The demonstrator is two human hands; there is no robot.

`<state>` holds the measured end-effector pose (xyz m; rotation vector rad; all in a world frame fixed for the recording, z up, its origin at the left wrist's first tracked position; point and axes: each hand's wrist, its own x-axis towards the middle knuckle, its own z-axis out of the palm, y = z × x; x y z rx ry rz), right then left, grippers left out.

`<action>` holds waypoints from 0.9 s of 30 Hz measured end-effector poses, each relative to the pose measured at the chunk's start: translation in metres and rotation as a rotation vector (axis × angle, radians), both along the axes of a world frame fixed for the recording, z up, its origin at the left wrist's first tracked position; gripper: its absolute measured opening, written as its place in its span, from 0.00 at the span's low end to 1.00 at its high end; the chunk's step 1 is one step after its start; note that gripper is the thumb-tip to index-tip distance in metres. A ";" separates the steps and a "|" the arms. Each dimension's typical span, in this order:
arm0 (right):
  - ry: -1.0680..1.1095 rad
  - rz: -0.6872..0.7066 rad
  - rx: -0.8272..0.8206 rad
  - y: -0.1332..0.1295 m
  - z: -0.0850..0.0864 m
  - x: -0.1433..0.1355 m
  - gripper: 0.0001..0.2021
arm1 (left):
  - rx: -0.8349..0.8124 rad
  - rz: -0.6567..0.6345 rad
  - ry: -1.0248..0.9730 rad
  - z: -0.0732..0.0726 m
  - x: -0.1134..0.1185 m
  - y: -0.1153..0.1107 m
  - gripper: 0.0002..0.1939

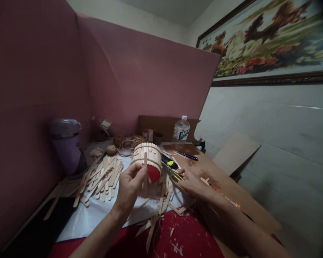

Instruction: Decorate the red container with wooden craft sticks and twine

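Note:
Upright between the fingers of my left hand (133, 179) is a wooden craft stick (145, 161). Behind it lies a round basket-like piece (149, 152) covered in sticks, with twine bands around it and a red end facing me. My right hand (187, 181) is closed on the gold-coloured handles of scissors (177, 176), whose blades point toward the stick-covered piece. A black and yellow cutter (169, 162) lies just beyond the scissors.
Many loose sticks (104, 179) are piled on a white sheet at the left. Cut pieces and scraps lie on the red cloth (188, 233). A bottle (181, 129), twine ball (111, 150) and purple tumbler (68, 150) stand farther back. Pliers (190, 156) lie on the brown board.

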<state>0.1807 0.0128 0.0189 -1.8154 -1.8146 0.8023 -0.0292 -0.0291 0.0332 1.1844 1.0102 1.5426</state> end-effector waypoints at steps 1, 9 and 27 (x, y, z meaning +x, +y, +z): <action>0.113 -0.051 -0.021 -0.003 0.001 0.002 0.15 | -0.006 -0.019 0.028 -0.001 0.000 0.001 0.14; 1.164 -0.030 -0.268 -0.067 0.001 0.011 0.18 | -0.002 0.001 0.279 -0.010 0.005 0.005 0.12; 0.941 -0.007 -0.224 -0.096 -0.014 -0.026 0.35 | -0.166 -0.310 0.014 -0.009 0.010 -0.002 0.14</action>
